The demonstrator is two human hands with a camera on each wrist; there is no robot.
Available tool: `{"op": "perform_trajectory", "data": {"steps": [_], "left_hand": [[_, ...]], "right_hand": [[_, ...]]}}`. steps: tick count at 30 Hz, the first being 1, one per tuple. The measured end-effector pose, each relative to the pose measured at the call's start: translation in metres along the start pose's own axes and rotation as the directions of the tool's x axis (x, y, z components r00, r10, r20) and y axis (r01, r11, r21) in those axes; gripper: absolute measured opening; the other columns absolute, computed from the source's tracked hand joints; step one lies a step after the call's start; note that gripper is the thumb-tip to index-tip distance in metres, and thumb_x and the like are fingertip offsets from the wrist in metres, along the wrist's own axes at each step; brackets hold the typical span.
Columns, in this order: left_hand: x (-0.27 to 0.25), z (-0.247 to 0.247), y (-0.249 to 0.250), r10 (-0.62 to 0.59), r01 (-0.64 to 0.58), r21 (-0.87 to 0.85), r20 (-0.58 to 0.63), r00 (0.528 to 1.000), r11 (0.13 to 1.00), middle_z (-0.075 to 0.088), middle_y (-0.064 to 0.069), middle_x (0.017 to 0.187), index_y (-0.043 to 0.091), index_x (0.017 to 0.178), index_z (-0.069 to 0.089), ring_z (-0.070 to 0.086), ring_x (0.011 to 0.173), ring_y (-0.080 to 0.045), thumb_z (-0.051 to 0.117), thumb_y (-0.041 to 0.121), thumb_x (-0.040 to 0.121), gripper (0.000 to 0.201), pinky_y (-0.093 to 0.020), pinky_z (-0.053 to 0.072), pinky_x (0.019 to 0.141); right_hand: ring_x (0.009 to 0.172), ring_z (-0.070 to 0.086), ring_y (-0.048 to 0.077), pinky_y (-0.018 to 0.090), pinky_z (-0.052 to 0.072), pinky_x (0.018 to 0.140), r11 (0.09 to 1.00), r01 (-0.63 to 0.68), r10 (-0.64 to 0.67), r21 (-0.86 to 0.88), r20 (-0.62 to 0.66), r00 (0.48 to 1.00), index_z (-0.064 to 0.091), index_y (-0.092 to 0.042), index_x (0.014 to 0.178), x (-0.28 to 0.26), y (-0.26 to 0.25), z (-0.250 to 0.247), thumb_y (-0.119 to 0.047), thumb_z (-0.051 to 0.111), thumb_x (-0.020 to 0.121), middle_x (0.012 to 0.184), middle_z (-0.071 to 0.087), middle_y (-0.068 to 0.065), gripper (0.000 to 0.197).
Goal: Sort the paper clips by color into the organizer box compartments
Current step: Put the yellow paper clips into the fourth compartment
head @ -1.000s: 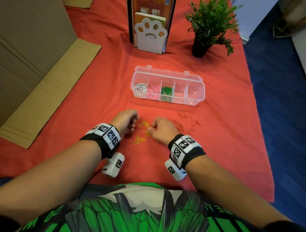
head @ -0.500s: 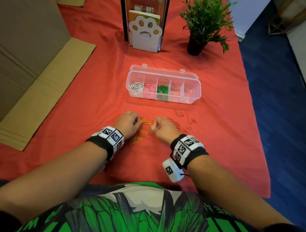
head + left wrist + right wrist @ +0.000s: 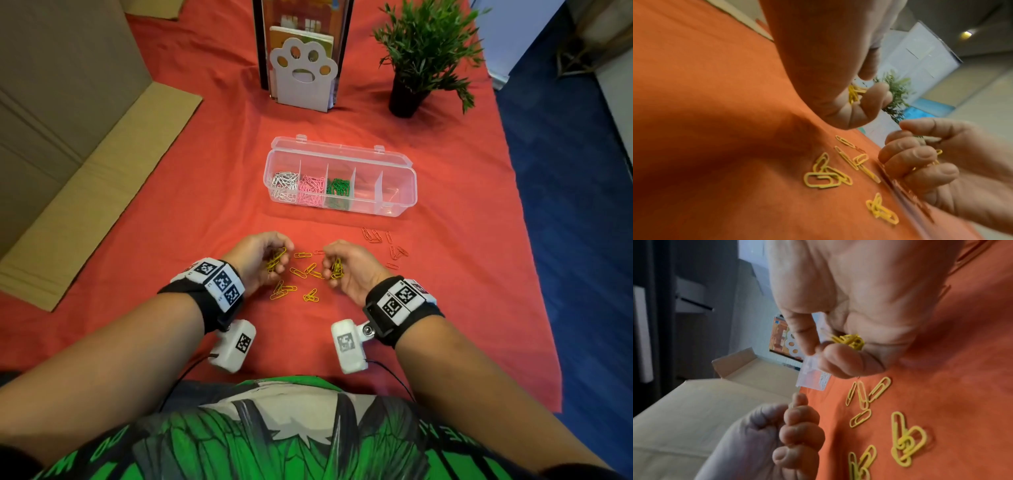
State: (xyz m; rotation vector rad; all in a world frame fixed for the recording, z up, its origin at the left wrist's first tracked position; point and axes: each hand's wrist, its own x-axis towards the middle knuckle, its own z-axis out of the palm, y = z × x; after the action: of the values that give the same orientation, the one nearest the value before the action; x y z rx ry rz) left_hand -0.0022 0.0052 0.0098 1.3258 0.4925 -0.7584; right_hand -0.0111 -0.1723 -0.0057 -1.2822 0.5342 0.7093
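Note:
Both hands are turned palm-inward just above the red cloth. My left hand (image 3: 270, 257) (image 3: 857, 99) curls round a bunch of yellow paper clips (image 3: 275, 260). My right hand (image 3: 339, 265) (image 3: 840, 344) grips another yellow bunch (image 3: 337, 268) (image 3: 851, 339). Several loose yellow clips (image 3: 301, 277) (image 3: 824, 177) (image 3: 902, 443) lie on the cloth between the hands. Red clips (image 3: 383, 243) are scattered to the right. The clear organizer box (image 3: 397, 205) stands open beyond the hands, with white, pink and green clips in its three left compartments; the two right ones look empty.
A cardboard box (image 3: 68, 137) lies at the left. A paw-shaped book holder (image 3: 303, 78) and a potted plant (image 3: 418, 54) stand at the back. The table's right edge (image 3: 534, 274) drops to blue floor. Red cloth (image 3: 171, 240) covers the table.
Both hands have rolled from knuckles-up on the cloth to palms facing each other, each now showing a bunch of yellow clips. Fewer yellow clips lie between them.

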Motion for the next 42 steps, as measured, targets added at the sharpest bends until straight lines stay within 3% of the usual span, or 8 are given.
{"op": "perform_trajectory", "data": {"steps": [5, 11, 18, 23, 26, 31, 34, 42], "left_hand": [[0.002, -0.007, -0.011, 0.234, -0.098, 0.836, -0.038, 0.972, 0.541, 0.054, 0.006, 0.054, 0.019, 0.065, 0.058, 0.049, 0.048, -0.008, 0.075, 0.037, 0.071, 0.026, -0.019, 0.039, 0.047], [-0.002, -0.006, -0.017, 0.26, -0.013, 0.999, 0.023, 0.965, -0.042, 0.069, -0.004, 0.084, 0.017, 0.076, 0.064, 0.063, 0.083, -0.024, 0.076, 0.046, 0.062, 0.034, -0.026, 0.04, 0.063], [0.002, -0.009, -0.022, 0.229, -0.072, 0.997, 0.068, 0.971, 0.01, 0.07, -0.01, 0.082, 0.013, 0.076, 0.067, 0.064, 0.081, -0.026, 0.059, 0.028, 0.076, 0.017, -0.028, 0.045, 0.069], [-0.003, -0.006, -0.015, 0.048, -0.039, 0.585, 0.001, 0.999, 0.81, 0.041, -0.001, 0.054, 0.017, 0.061, 0.046, 0.035, 0.041, -0.012, 0.052, 0.018, 0.077, 0.018, -0.019, 0.025, 0.043], [-0.013, -0.007, -0.005, -0.029, 0.022, 0.047, 0.173, 0.984, 0.999, 0.039, -0.001, 0.051, 0.016, 0.059, 0.045, 0.032, 0.04, -0.011, 0.043, 0.015, 0.055, 0.005, -0.014, 0.025, 0.042], [-0.012, -0.005, 0.0, -0.061, 0.079, -0.093, 0.186, 0.981, 0.993, 0.053, -0.003, 0.057, 0.011, 0.07, 0.056, 0.046, 0.041, -0.011, 0.037, 0.016, 0.069, 0.019, -0.015, 0.036, 0.042], [-0.001, 0.002, -0.013, 0.055, -0.034, 0.341, -0.052, 0.997, 0.94, 0.043, 0.002, 0.053, 0.018, 0.065, 0.053, 0.034, 0.035, -0.005, 0.052, 0.021, 0.087, 0.022, -0.012, 0.025, 0.034], [0.003, -0.001, -0.034, 0.409, -0.234, 0.966, 0.169, 0.897, 0.114, 0.07, -0.006, 0.096, 0.016, 0.095, 0.066, 0.063, 0.092, -0.024, 0.064, 0.027, 0.081, 0.018, -0.028, 0.045, 0.077]], "right_hand": [[0.056, 0.051, 0.015, 0.021, 0.039, 0.053, 0.667, 0.112, -0.254, -0.736, -0.083, 0.964, 0.056, -0.024, 0.079, 0.002, 0.007, 0.003, -0.021, 0.058, 0.083, 0.066, 0.056, -0.004, 0.006], [0.1, 0.058, 0.033, 0.037, 0.049, 0.083, 0.095, 0.166, -0.394, -0.982, 0.116, 0.912, 0.048, -0.01, 0.107, -0.004, 0.019, 0.01, -0.024, 0.057, 0.085, 0.11, 0.058, 0.015, 0.027], [0.101, 0.056, 0.032, 0.034, 0.044, 0.081, 0.082, 0.212, -0.379, -0.974, 0.166, 0.91, 0.052, -0.005, 0.104, -0.001, 0.022, 0.011, -0.008, 0.046, 0.086, 0.11, 0.058, 0.018, 0.019], [0.043, 0.043, 0.016, 0.019, 0.027, 0.042, 0.892, 0.114, -0.14, -0.438, -0.028, 0.99, 0.052, -0.019, 0.062, -0.004, 0.005, 0.001, -0.017, 0.051, 0.066, 0.053, 0.045, 0.001, 0.005], [0.044, 0.045, 0.012, 0.019, 0.026, 0.04, 0.995, 0.091, -0.088, -0.043, 0.064, 0.994, 0.048, -0.016, 0.063, -0.012, 0.001, -0.007, -0.023, 0.047, 0.069, 0.053, 0.044, -0.003, 0.01], [0.046, 0.041, 0.01, 0.018, 0.025, 0.039, 0.98, 0.051, -0.051, -0.192, 0.005, 0.999, 0.054, -0.018, 0.068, -0.012, 0.007, -0.004, -0.018, 0.048, 0.087, 0.06, 0.046, -0.002, 0.02], [0.053, 0.048, 0.015, 0.02, 0.034, 0.047, 0.74, 0.083, -0.146, -0.667, -0.038, 0.989, 0.056, -0.022, 0.069, -0.011, 0.015, 0.003, -0.021, 0.056, 0.082, 0.062, 0.055, 0.0, 0.013], [0.102, 0.059, 0.033, 0.039, 0.049, 0.078, -0.015, 0.263, -0.342, -0.965, 0.252, 0.905, 0.047, -0.014, 0.109, -0.02, 0.038, 0.012, -0.022, 0.053, 0.084, 0.109, 0.062, 0.014, 0.026]]}}
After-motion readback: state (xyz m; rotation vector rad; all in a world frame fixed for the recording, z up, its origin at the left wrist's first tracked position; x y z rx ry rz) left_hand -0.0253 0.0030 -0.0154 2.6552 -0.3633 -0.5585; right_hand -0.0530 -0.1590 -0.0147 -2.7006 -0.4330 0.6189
